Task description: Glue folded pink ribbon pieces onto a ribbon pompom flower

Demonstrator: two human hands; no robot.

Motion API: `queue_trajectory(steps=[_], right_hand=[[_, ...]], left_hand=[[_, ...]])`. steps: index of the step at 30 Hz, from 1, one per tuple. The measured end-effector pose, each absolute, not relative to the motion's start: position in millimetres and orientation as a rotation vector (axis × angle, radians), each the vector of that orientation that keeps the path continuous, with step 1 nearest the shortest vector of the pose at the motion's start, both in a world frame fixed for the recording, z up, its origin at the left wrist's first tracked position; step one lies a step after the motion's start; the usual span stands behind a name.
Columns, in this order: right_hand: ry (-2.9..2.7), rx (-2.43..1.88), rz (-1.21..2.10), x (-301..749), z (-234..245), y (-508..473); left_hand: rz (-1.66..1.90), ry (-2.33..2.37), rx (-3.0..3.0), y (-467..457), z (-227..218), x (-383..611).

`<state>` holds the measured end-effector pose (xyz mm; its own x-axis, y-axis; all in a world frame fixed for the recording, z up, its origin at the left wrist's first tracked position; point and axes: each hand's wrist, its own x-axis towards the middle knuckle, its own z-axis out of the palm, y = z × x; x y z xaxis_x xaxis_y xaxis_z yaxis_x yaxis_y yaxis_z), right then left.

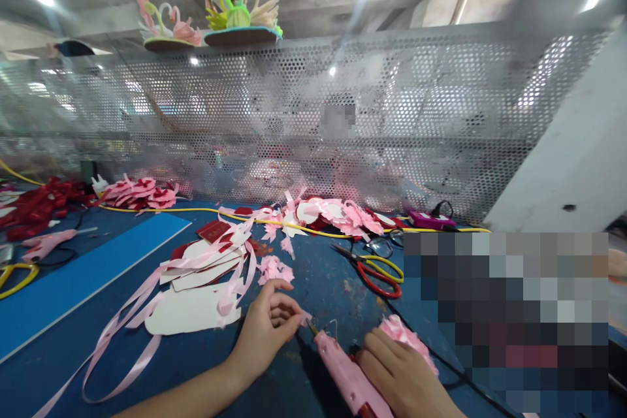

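My left hand rests on the blue table with thumb and fingers pinched on a small pink ribbon piece. That piece sits right at the metal nozzle of a pink glue gun. My right hand is wrapped around the gun's body near the bottom edge. A pink ribbon flower lies just behind my right hand. White heart-shaped cards draped with long pink ribbon lie to the left of my left hand.
Red-handled scissors lie mid-table. Piles of pink and red ribbon scraps line the back, along a perforated metal screen. A second pink glue gun lies far left. A yellow cord crosses the table. Craft flower models sit on top.
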<state>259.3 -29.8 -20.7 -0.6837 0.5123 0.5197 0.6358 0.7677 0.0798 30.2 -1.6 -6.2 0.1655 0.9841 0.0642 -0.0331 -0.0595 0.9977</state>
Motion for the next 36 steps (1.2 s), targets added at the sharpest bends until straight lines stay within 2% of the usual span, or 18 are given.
queue_trajectory(steps=[16, 24, 29, 36], right_hand=[[-2.433, -0.815, -0.337, 257.6, -18.2, -28.6], [-2.430, -0.824, -0.434, 255.9, -11.0, -28.9], [-2.454, -0.989, -0.606, 266.2, 1.0, -17.3], [-2.352, -1.309, -0.441, 262.1, 23.4, 47.4]], left_hand=[[1.099, 1.009, 1.329, -2.8, -5.2, 30.0], [1.139, 0.967, 1.276, -0.4, -7.0, 30.6], [1.265, 0.920, 1.198, 1.3, -8.8, 28.4], [1.345, 0.885, 1.164, -3.7, -4.8, 28.6]])
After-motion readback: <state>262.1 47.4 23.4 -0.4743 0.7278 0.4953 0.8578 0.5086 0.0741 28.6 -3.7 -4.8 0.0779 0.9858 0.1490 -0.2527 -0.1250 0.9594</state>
